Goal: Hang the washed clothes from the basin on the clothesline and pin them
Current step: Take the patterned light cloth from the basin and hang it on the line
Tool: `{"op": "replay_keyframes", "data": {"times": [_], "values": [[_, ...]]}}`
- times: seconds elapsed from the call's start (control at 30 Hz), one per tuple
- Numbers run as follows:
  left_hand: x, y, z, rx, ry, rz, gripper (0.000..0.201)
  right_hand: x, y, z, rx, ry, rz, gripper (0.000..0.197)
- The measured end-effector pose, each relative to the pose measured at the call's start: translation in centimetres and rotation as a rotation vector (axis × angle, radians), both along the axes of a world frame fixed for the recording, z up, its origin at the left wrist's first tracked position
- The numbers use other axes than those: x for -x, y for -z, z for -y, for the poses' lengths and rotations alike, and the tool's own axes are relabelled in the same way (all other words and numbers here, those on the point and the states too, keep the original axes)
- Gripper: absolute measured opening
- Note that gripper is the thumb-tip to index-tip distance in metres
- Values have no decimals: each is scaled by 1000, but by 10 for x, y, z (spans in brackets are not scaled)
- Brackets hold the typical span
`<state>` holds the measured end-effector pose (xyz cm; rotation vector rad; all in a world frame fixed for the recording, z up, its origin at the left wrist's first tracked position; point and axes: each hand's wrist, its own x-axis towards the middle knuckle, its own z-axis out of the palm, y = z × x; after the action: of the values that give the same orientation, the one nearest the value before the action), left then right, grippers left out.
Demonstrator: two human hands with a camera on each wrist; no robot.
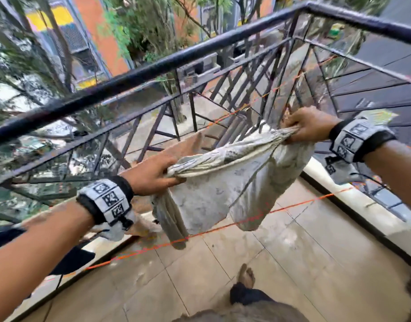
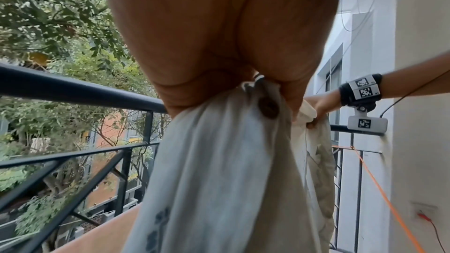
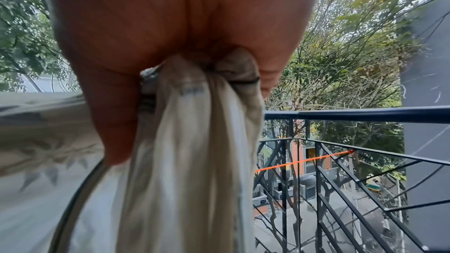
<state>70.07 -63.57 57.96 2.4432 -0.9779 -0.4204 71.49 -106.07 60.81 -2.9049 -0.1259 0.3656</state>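
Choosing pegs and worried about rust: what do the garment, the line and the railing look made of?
Garment: thin woven cloth, pale, printed; it bunches and drapes.
Line: orange cord, probably synthetic; fuzzy and taut.
Railing: dark painted metal bars, slight sheen.

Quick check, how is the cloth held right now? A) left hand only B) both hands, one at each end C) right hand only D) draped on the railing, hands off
B: the left hand and right hand each grip a bunched end of the cloth, which sags between them.

Black railing (image 1: pixel 139 73), tiled floor (image 1: pixel 304 263)
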Motion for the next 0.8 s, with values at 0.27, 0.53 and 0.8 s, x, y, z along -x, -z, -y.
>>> {"op": "replay_keyframes", "data": {"times": [0.27,0.53,0.8], "values": [[-39,14,90,-128,-11,43,42,-44,29,98,71,26,-58,17],[-47,8,165,39,-129,8,26,-58,23,165,-82,204,95,17],[-72,4,228,2,-95,41,38,-70,34,213,-110,423,200,25]]}}
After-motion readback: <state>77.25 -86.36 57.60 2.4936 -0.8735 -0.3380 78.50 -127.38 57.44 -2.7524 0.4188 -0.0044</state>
